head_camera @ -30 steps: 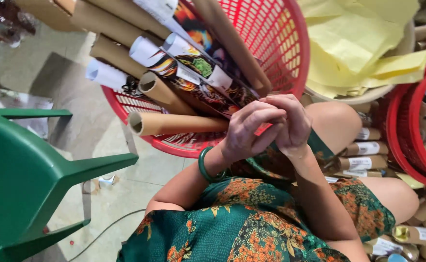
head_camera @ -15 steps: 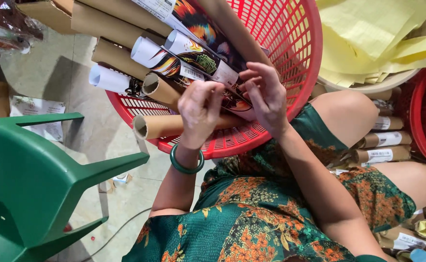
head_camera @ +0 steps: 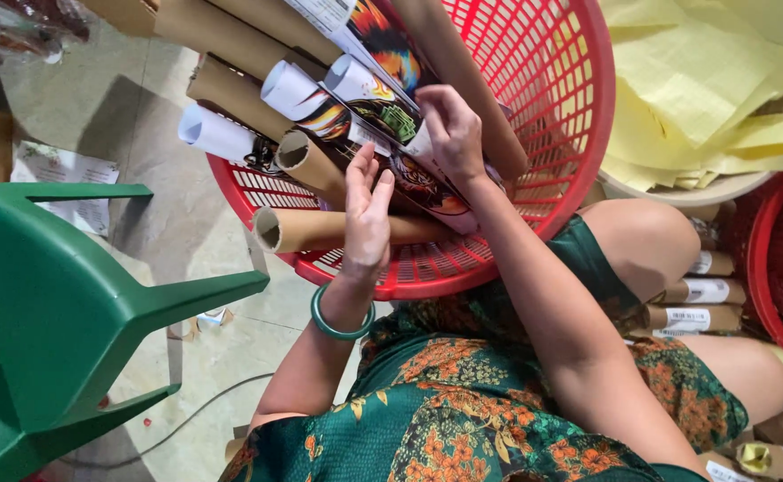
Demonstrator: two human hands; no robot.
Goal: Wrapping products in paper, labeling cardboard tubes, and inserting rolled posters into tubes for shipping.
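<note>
Far left of the hands stands a green chair (head_camera: pixel 61 303) on the floor (head_camera: pixel 195 223), with a sheet of paper (head_camera: pixel 66 178) lying beyond it.

The left hand (head_camera: pixel 367 214) is raised, palm flat and fingers straight and spread a little, closed on nothing. It rests against the side of a brown tube (head_camera: pixel 338 229) that lies across the rim of the basket (head_camera: pixel 579 134), its open end sticking out to the left of the hand. A green bangle (head_camera: pixel 339 323) circles the left wrist. The forearm comes up from the lap, over a green flowered dress (head_camera: pixel 463 411).

Just above the left hand, one more brown tube (head_camera: pixel 306 162) points its open end leftward, and three white-ended rolled posters (head_camera: pixel 298 89) lie side by side above it, printed in dark and orange. More brown tubes lie above those; their full count I cannot tell.

The right hand (head_camera: pixel 449 129) reaches into the red basket, knuckles up, fingers curled down and clamped on the printed roll (head_camera: pixel 409 170) among the posters. The two hands are apart, the right one higher and deeper in the basket. A long brown tube (head_camera: pixel 472 89) runs just right of this hand.

Right of the right arm, a pale tub (head_camera: pixel 677 189) holds yellow sheets (head_camera: pixel 704 80). Below it, small labelled rolls (head_camera: pixel 690 303) lie beside the bare knee, at least three. At the far right edge a second red basket (head_camera: pixel 779 268) shows.
</note>
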